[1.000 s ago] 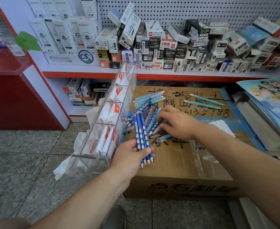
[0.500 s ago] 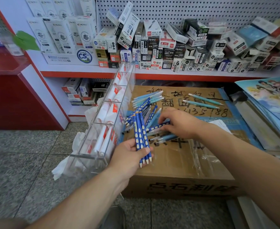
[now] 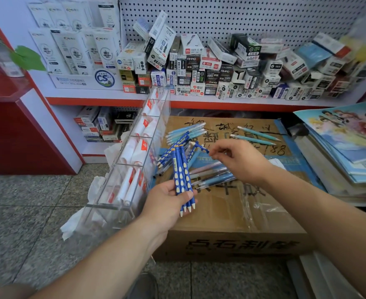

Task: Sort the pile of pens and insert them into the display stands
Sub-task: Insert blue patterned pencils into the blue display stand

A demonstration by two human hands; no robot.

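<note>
Your left grip (image 3: 167, 203) was clenched around a bundle of dark blue pens (image 3: 183, 180). Their white tips pointed toward six o'clock past your fingers, and their shafts rose toward twelve.

Your right grip (image 3: 240, 160) pinched a single dark blue pen (image 3: 200, 147) at its fingertips. This pen stuck out toward nine o'clock from the grip and was raised above the loose pile of pens (image 3: 210, 175).

The pile lay on top of a cardboard box (image 3: 231, 212). It sat at one o'clock from your left grip and partly beneath your right grip.

A cluster of pale blue pens (image 3: 186, 130) lay at eleven o'clock from the right grip, at the far edge of the pile. Two teal pens (image 3: 255, 134) lay at twelve o'clock from that grip, apart from the pile.

A clear display stand (image 3: 134, 169) stood just beside the box, running from nine to twelve o'clock of your left grip. Its compartments held white items with red labels.

A shelf (image 3: 199, 102) crowded with small boxes ran across the view at twelve o'clock. A stack of books (image 3: 339, 147) sat at three o'clock.
</note>
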